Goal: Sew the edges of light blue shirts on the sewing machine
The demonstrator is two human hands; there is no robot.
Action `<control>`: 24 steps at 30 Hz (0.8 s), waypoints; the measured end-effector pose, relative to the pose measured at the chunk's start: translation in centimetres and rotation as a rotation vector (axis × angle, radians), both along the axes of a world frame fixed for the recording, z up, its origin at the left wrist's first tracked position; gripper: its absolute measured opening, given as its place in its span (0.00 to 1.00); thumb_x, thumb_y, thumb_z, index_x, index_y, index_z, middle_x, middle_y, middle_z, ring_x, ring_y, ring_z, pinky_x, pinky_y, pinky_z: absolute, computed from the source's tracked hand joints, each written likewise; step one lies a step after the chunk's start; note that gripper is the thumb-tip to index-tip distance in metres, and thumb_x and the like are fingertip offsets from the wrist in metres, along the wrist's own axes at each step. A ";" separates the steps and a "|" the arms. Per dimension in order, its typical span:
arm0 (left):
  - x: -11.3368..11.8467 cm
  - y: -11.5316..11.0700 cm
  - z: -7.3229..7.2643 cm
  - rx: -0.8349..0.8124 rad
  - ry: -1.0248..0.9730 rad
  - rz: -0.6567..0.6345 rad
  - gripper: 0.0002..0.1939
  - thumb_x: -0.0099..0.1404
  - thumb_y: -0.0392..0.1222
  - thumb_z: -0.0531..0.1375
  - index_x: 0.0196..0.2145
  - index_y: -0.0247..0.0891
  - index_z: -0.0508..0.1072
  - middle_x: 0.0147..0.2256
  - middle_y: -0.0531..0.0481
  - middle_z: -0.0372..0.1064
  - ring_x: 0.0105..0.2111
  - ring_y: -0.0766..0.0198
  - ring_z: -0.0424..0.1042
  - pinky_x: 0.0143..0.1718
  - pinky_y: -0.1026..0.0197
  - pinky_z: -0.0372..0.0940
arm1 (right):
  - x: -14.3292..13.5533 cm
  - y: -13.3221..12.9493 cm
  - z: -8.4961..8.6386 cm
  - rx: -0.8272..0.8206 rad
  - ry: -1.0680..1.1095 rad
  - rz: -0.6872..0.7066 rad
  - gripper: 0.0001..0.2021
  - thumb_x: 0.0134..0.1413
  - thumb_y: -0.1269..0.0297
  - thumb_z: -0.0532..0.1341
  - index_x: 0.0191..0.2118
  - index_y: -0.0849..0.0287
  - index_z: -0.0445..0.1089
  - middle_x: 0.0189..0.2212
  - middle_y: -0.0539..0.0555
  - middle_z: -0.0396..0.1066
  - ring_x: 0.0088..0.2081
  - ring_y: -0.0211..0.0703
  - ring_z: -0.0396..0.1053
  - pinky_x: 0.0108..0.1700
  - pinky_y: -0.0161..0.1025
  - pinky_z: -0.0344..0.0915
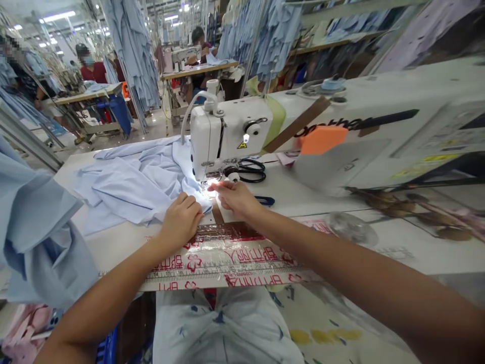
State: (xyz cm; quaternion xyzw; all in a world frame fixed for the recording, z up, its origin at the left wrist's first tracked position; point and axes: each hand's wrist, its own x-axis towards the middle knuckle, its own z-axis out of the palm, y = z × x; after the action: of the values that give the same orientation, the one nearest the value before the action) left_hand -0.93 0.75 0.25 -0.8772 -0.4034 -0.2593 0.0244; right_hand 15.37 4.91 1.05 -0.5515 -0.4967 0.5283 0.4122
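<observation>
A white sewing machine [235, 126] stands in front of me, its lamp glaring over the needle area. Light blue fabric [132, 182] lies bunched on the table to the left, its right end reaching under the needle. My left hand [182, 217] rests on the near edge of this fabric with curled fingers, closed on it. Just right of the needle, my right hand [237, 198] is closed in a pinch at the lit spot. Glare hides what its fingertips hold, if anything.
Black looped handles [253, 172] lie behind my right hand, and a dark blue tool [265, 200] lies beside my right wrist. A measuring scale [227, 270] under printed tape runs along the table's front edge. More blue fabric [38, 227] hangs at left. Other people work at machines behind.
</observation>
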 end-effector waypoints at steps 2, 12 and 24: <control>0.0 0.0 -0.2 -0.013 0.009 -0.013 0.07 0.62 0.35 0.55 0.26 0.35 0.65 0.29 0.49 0.63 0.34 0.61 0.59 0.35 0.59 0.61 | 0.5 0.9 -0.3 -0.014 -0.117 -0.036 0.12 0.56 0.60 0.54 0.28 0.62 0.64 0.12 0.40 0.45 0.14 0.28 0.42 0.16 0.31 0.42; 0.6 -0.6 0.1 0.065 -0.036 -0.117 0.06 0.66 0.35 0.50 0.35 0.32 0.66 0.35 0.45 0.66 0.37 0.62 0.64 0.38 0.59 0.65 | 3.3 1.7 1.3 0.085 -0.462 0.230 0.14 0.40 0.56 0.65 0.18 0.59 0.64 0.12 0.43 0.50 0.17 0.31 0.46 0.20 0.35 0.42; 3.3 4.6 0.1 0.111 0.022 -0.165 0.11 0.66 0.35 0.50 0.32 0.33 0.71 0.28 0.47 0.71 0.29 0.63 0.70 0.32 0.60 0.67 | 9.7 -1.0 0.1 0.801 -1.359 0.432 0.17 0.54 0.73 0.48 0.44 0.64 0.70 0.42 0.63 0.70 0.41 0.50 0.66 0.38 0.43 0.60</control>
State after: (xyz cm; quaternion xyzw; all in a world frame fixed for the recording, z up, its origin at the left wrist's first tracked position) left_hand 2.41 5.31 0.33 -0.9076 -0.3144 -0.2726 0.0560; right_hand 25.08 3.89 1.11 -0.4542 -0.8848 -0.0714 0.0758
